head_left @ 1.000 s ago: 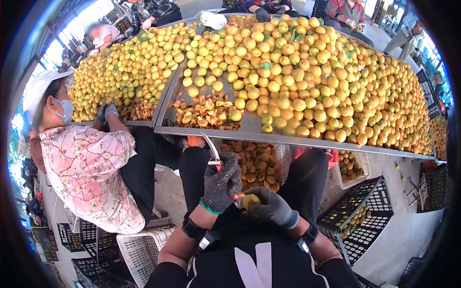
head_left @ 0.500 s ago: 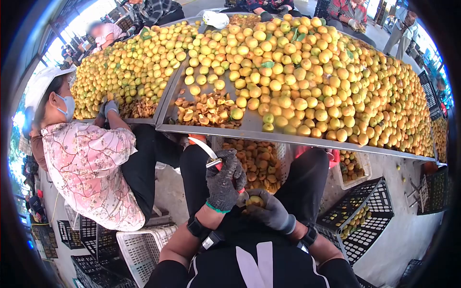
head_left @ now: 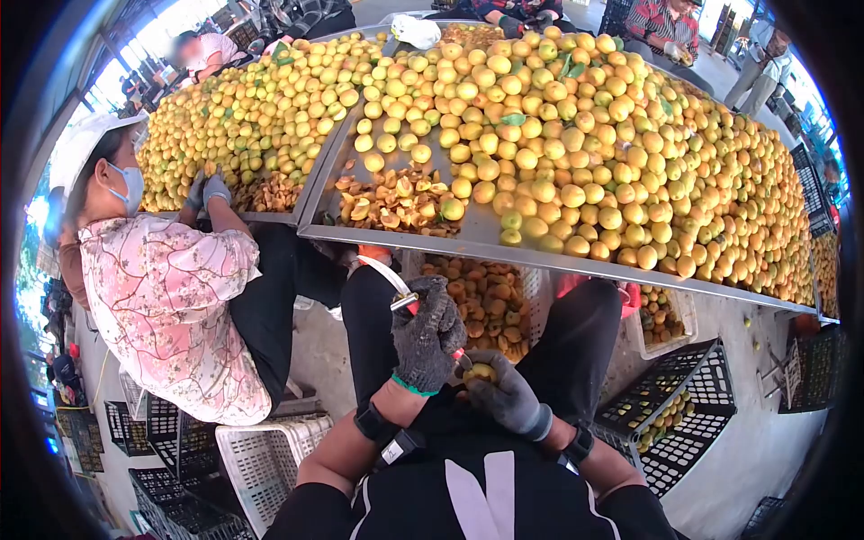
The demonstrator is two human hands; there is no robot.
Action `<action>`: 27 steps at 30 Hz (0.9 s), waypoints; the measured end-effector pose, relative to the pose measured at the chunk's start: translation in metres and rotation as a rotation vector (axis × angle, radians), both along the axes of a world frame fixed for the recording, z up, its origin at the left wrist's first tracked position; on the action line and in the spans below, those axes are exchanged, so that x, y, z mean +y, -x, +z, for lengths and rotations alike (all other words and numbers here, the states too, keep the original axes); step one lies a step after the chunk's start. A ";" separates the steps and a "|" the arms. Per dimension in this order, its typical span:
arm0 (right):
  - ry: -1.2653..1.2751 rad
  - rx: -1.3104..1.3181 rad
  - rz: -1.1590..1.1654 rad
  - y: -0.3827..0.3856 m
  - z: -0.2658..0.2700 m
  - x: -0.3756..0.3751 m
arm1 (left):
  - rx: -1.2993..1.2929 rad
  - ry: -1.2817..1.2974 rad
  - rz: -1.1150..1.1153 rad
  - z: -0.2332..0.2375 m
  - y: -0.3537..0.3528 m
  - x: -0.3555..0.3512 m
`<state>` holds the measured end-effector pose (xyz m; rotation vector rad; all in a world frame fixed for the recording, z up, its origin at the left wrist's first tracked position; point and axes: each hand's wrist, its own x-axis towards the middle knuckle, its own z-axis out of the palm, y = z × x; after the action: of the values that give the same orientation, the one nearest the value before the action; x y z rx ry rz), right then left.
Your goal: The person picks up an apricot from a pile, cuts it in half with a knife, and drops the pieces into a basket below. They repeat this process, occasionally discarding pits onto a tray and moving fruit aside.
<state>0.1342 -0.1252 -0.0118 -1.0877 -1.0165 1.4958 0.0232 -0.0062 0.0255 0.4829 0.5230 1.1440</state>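
My left hand (head_left: 427, 337), in a dark grey knit glove with a green cuff edge, is closed around a red-handled cutting tool. A curved pale strip of the tool (head_left: 387, 275) sticks out up and left past a silver collar, and its short red end with a small metal tip points at the fruit. My right hand (head_left: 517, 402), in a grey glove, grips a yellow-green apricot (head_left: 484, 370) over my lap, right at that tip. Below the table edge, a crate (head_left: 535, 301) holds many cut orange apricot pieces (head_left: 490, 306).
A metal table (head_left: 486, 230) carries a large heap of apricots (head_left: 612, 144) and a pile of cut pieces (head_left: 396, 196). Close on my left sits a co-worker (head_left: 166, 315), gloved hands at the fruit. White (head_left: 261, 463) and black crates (head_left: 675, 423) stand at both sides; more people sit across the table.
The view has shifted slightly. My left hand has turned a little, and the tool's tip has moved up at the apricot. The co-worker's hands have lifted, now with a fruit.
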 end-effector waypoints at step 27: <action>-0.639 -0.563 -0.096 -0.005 -0.033 0.013 | 0.061 0.232 -0.067 0.003 0.001 -0.012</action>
<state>0.1394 -0.1122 -0.0450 -1.0701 -1.6580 0.6900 0.0220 -0.0186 0.0289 0.3321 0.6790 0.9928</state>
